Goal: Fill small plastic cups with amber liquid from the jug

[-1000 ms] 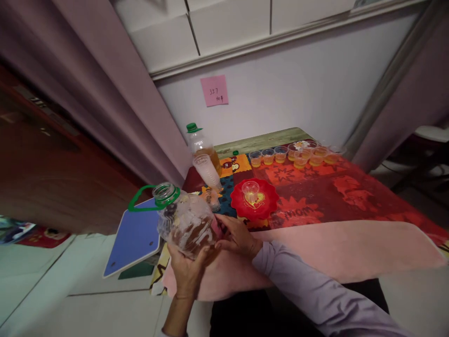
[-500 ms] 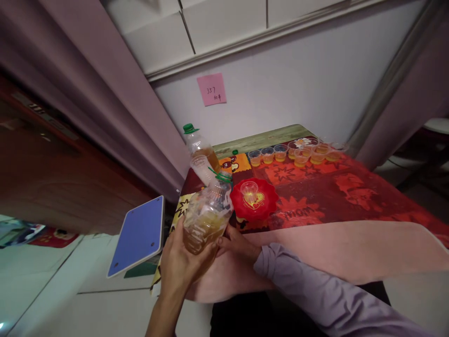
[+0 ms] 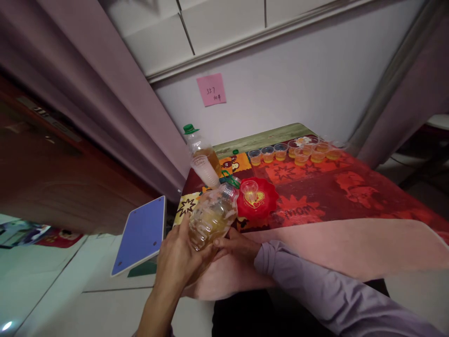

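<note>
Both hands clamp a large clear jug of amber liquid (image 3: 212, 216), left hand (image 3: 178, 255) cradling its base and right hand (image 3: 235, 244) steadying it, tipping its mouth toward the small plastic cup (image 3: 249, 188) on a red plate (image 3: 262, 208).

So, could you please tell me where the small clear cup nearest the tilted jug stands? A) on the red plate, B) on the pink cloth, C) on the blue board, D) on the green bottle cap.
A: the small clear cup stands on the red plate, just beyond the mouth of the tilted jug that both hands hold.
</note>
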The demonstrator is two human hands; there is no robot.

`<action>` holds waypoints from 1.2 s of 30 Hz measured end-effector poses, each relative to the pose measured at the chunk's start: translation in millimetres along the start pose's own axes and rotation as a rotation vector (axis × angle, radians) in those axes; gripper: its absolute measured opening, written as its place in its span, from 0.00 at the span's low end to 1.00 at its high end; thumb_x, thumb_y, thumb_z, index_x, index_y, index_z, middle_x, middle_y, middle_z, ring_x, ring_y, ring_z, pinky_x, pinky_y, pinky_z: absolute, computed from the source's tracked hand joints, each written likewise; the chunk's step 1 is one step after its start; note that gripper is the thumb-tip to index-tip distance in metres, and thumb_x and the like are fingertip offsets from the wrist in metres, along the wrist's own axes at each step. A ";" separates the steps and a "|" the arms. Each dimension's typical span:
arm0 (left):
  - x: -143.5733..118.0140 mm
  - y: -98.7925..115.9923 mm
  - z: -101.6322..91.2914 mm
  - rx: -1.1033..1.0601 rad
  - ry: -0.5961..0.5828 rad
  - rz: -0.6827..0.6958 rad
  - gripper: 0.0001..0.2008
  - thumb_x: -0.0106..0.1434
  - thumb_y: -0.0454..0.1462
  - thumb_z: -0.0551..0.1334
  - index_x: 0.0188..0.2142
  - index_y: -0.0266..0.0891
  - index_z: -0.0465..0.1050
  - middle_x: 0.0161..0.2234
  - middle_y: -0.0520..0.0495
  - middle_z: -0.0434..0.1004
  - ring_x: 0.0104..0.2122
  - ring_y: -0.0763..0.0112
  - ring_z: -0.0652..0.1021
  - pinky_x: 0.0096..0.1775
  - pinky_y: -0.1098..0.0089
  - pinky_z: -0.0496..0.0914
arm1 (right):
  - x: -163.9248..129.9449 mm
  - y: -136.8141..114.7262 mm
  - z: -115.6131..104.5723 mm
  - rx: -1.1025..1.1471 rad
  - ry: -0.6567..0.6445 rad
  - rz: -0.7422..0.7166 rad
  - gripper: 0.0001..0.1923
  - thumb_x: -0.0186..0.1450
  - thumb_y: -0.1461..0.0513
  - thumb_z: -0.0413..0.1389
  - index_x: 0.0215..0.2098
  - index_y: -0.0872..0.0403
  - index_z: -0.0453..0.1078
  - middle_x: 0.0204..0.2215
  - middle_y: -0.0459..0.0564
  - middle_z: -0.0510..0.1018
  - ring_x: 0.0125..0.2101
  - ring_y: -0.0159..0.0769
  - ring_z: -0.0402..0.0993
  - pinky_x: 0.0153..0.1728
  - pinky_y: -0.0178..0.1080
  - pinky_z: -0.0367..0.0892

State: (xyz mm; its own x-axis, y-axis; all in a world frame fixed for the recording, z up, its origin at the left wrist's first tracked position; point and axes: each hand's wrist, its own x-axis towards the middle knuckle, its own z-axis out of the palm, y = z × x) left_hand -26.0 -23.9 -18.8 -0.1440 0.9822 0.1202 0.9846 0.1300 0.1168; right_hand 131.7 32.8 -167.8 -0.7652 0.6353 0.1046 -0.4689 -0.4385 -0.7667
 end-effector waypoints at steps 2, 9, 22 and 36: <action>3.1 3.8 -4.5 0.020 -0.018 0.001 0.51 0.59 0.58 0.73 0.74 0.35 0.65 0.56 0.27 0.86 0.56 0.33 0.85 0.56 0.44 0.79 | 0.2 0.3 0.4 0.014 -0.007 0.006 0.45 0.62 0.40 0.75 0.70 0.47 0.68 0.58 0.56 0.83 0.52 0.48 0.86 0.52 0.53 0.82; 9.8 17.5 -14.5 0.081 -0.059 -0.008 0.48 0.59 0.55 0.73 0.73 0.38 0.67 0.54 0.29 0.86 0.55 0.34 0.85 0.54 0.46 0.79 | 0.0 -3.2 -1.0 0.068 -0.028 0.029 0.44 0.63 0.43 0.76 0.70 0.44 0.66 0.64 0.57 0.80 0.57 0.50 0.83 0.57 0.58 0.80; 15.7 33.0 -26.4 0.196 -0.120 -0.015 0.47 0.60 0.53 0.72 0.74 0.39 0.64 0.52 0.32 0.85 0.53 0.39 0.85 0.52 0.52 0.76 | 2.3 4.9 -5.9 0.150 -0.068 0.034 0.43 0.64 0.43 0.75 0.69 0.45 0.66 0.60 0.56 0.82 0.51 0.45 0.87 0.58 0.54 0.79; 23.5 46.2 -39.5 0.256 -0.163 0.010 0.43 0.58 0.53 0.72 0.69 0.40 0.69 0.51 0.33 0.86 0.52 0.39 0.85 0.51 0.53 0.75 | 2.0 -1.4 0.6 0.189 -0.047 0.043 0.43 0.60 0.39 0.77 0.65 0.44 0.69 0.54 0.52 0.86 0.50 0.48 0.88 0.61 0.57 0.77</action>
State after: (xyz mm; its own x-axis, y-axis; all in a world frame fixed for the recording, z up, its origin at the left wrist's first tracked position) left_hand 12.3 -0.1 28.3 -0.1364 0.9898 -0.0418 0.9819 0.1295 -0.1383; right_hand 130.6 34.3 -166.1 -0.8039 0.5851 0.1073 -0.5067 -0.5791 -0.6387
